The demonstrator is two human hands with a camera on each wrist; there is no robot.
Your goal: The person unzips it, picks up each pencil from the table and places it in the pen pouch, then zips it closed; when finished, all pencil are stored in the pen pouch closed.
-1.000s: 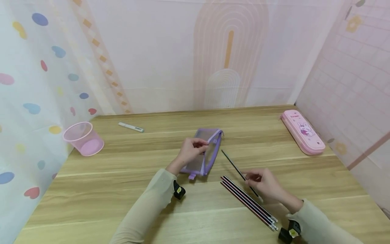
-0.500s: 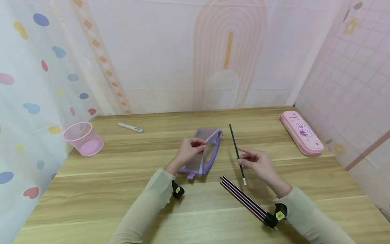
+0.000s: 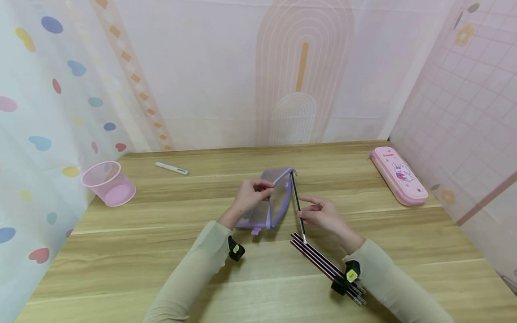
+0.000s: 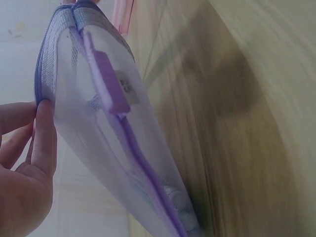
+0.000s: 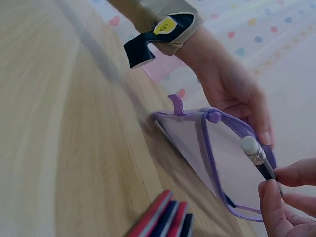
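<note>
My left hand (image 3: 249, 197) pinches the upper edge of a purple mesh zip pencil pouch (image 3: 279, 210), whose mouth gapes toward the right. Thumb and fingers of my right hand (image 3: 326, 218) pinch a dark pencil (image 3: 296, 193). Its white eraser end (image 5: 250, 145) points back toward me, and its far tip is at the pouch's zip corner; whether it is inside the mouth I cannot tell. Under my right wrist lies a bundle of several red and black striped pencils (image 3: 317, 260) on the table. Pale shapes show through the pouch's mesh (image 4: 118, 148) in the left wrist view.
A pink pencil case (image 3: 397, 175) with a rabbit print lies at the right. At the left, a pink see-through cup (image 3: 108, 184) is on the wooden table (image 3: 169, 251), with a white marker (image 3: 172, 168) behind it. Patterned curtains (image 3: 202, 67) surround the table.
My right hand has lifted the dark pencil from beside the bundle and carried it forward and left to the pouch. My left hand has stayed on the pouch's edge.
</note>
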